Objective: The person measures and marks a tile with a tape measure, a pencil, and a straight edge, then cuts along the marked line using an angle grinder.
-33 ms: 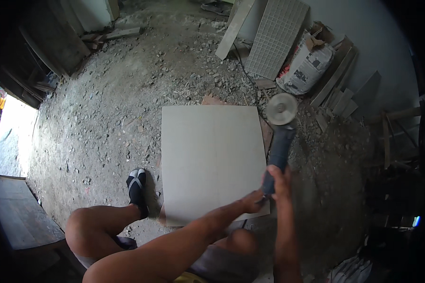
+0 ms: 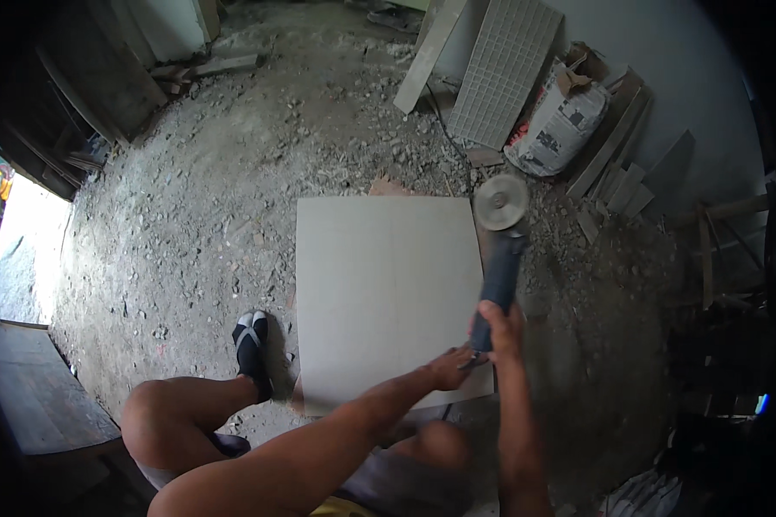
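Observation:
My right hand is wrapped round the dark body of an angle grinder, which points away from me. Its pale round disc is at the far end, beside the far right corner of a large off-white tile. At the grinder's rear end my left hand is closed about the cord end, over the tile's near right part; its fingers are partly hidden and slightly blurred. Flat on the rubble floor, the tile lies between my legs and the grinder.
My foot in a dark sock and sandal rests left of the tile. Loose rubble covers the floor. A grid-backed panel, a white sack and wooden-looking strips lean at the far right wall. A board lies at left.
The grinder and both hands have shifted slightly left, bringing the disc nearer the tile's far right corner. The tile has stayed in place.

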{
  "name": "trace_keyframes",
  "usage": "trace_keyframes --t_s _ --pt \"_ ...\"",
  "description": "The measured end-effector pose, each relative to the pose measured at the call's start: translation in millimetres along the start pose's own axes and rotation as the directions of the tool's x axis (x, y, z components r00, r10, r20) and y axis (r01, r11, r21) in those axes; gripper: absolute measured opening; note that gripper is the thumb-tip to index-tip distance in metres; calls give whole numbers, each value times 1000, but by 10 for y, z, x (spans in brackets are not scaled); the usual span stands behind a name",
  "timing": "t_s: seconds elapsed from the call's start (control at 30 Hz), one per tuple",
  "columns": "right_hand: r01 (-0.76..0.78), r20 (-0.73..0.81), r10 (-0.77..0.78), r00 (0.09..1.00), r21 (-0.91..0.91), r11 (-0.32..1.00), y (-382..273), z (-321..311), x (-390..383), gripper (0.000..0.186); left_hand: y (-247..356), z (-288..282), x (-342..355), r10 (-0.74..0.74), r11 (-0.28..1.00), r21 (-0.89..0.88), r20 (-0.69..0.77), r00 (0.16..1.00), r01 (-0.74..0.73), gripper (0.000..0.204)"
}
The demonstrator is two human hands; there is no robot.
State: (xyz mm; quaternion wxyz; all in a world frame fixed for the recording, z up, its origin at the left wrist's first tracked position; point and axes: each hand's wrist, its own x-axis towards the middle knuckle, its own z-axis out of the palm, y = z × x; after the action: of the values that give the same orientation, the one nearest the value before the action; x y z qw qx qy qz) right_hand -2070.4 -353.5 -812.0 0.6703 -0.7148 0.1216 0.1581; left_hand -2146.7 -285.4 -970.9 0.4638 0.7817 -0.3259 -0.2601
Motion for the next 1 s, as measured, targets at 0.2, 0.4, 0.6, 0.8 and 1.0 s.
trace_keyframes --t_s 0.2,0.4,0.6,0.8,1.0 --pt "71 51 -69 996 -39 997 870 665 633 43 -794 -619 -1381 -310 818 441 -203 929 369 79" --pt "52 23 -48 999 -255 965 1049 1091 989 53 -1028 -1193 -1815 -669 585 336 -316 673 738 108" --pt "53 0 -59 998 -449 892 1037 1282 1324 54 -1135 -1093 -1718 -696 513 341 -371 614 788 104" --pt "51 -22 -71 997 -487 872 1019 1417 1477 55 -1341 -940 -1789 -615 495 388 -477 629 778 125" --pt "32 -26 -54 998 -536 844 998 1369 1567 54 -1150 -1110 -1735 -694 518 334 -373 615 787 97"
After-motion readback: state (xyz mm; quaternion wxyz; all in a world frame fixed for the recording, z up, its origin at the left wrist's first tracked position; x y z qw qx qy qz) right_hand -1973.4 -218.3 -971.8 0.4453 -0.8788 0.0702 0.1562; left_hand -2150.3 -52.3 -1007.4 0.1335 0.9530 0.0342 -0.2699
